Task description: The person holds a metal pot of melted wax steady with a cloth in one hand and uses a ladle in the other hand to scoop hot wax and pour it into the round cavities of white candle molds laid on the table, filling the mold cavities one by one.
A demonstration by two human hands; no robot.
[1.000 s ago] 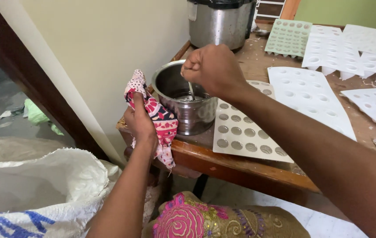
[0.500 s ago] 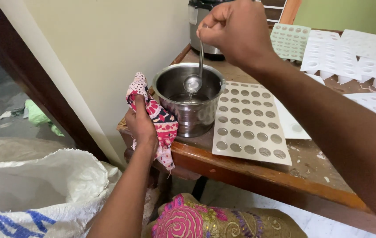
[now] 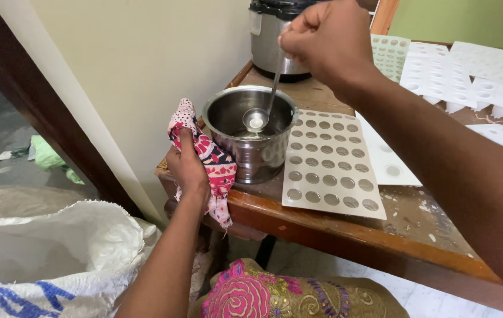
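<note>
My left hand [image 3: 187,168] grips a red and pink patterned cloth [image 3: 213,159] pressed against the side of a steel pot [image 3: 251,150] at the table's corner. My right hand [image 3: 328,38] is raised above the pot, fingers closed on the handle of a small steel ladle [image 3: 257,121]. The ladle's bowl hangs inside the pot, filled with pale liquid. Right beside the pot lies a white mould tray [image 3: 328,159] with several round cavities, most of them filled.
The wooden table [image 3: 351,229] carries more white mould trays [image 3: 457,76] further back and a steel cooker [image 3: 278,35] behind the pot. A white woven sack [image 3: 57,253] lies at lower left. An embroidered pink cushion [image 3: 275,294] sits below the table edge.
My right hand has risen from the pot's mouth, lifting the ladle so its bowl hangs higher in the pot. The left hand keeps the cloth on the pot.
</note>
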